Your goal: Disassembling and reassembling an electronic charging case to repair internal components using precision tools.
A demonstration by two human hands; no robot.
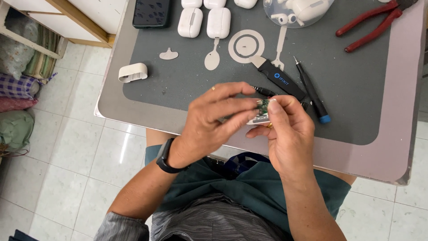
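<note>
While both my hands pinch it over the near edge of the grey mat w/ pale tool outlines (pixel 187 85), the small green circuit board on its white plastic piece (pixel 262 112) sits above my lap, not over the worktop (pixel 392 147) proper. My left hand (pixel 209 120) has its fingers closed on the left side of the part; my right hand (pixel 287 129) has thumb and forefinger clamped on the right side, thumb on top.

Risks, as I judge them: grip is on a tiny part w/ fingertips only, so a slip could drop it past the edge onto my clothes or the tiled floor (pixel 67 169). Squeezing or twisting too hard could crack the board or tear whatever thin connection it has. The black-handled pry tool (pixel 281 80) and the black screwdriver w/ blue cap (pixel 312 91) lie just behind my right hand; a knuckle could knock them.

Hard to see: most of the part is covered by my fingers, so its full shape, underside and any cable are hidden. Can't tell if a thin dark probe tip (pixel 265 91) behind my fingers touches the part. White earbud cases (pixel 205 20), the clear round dish (pixel 296 13), the red-handled pliers (pixel 374 22) and the dark phone (pixel 151 12) are cut off at the top edge.
</note>
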